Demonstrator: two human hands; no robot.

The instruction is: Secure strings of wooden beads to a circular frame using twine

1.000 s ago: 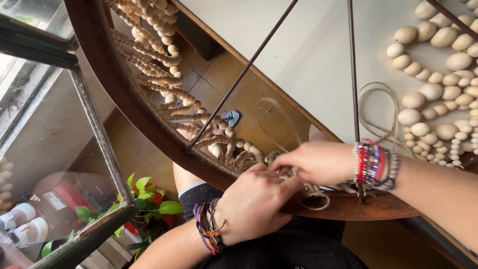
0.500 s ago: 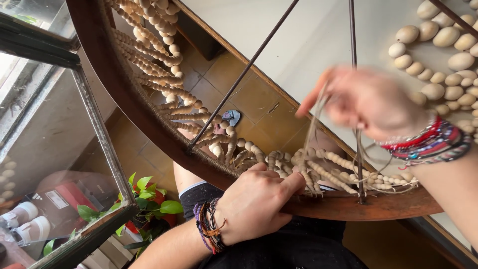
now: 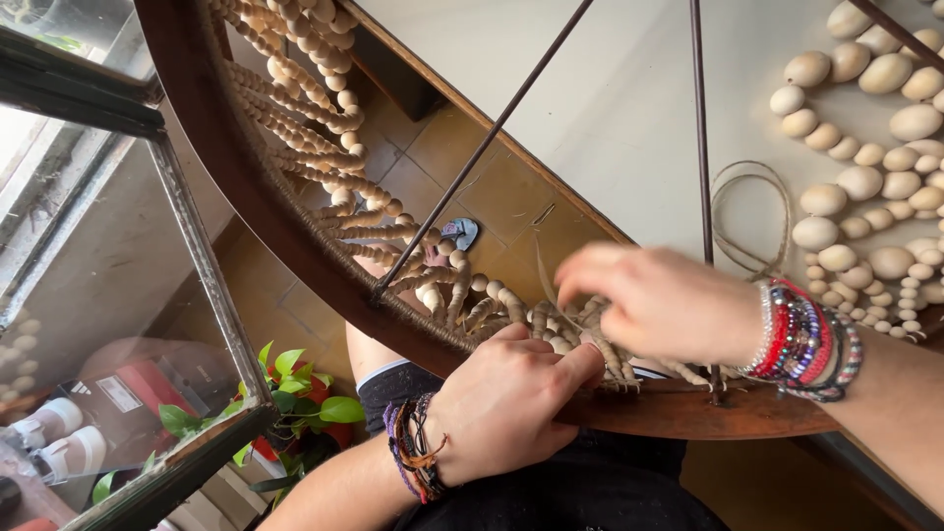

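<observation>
Head view, one work station, items as follows. Item one: your left hand [image 3: 506,408], loosely curled, thumb and forefinger pressed down on the beaded cords [image 3: 492,310] where they meet the rusty hoop rim [image 3: 256,211]; it sits there to pin the wrapped strands so they do not slip along the curve. Item two: your right hand [image 3: 654,300], just beyond the left and above the same cords, fingers bent and seemingly pinching a thin strand; motion blur makes the exact grip hard to read. Item three: two dark metal spokes [image 3: 700,138] crossing above your right hand, which reaches in between them. Item four: loose wooden beads [image 3: 870,182] spread on the pale surface past your right wrist, kept within easy reach. Item five: a coil of twine [image 3: 752,216] beside those beads. Item six: a green potted plant [image 3: 295,398] on the floor below your left forearm.
</observation>
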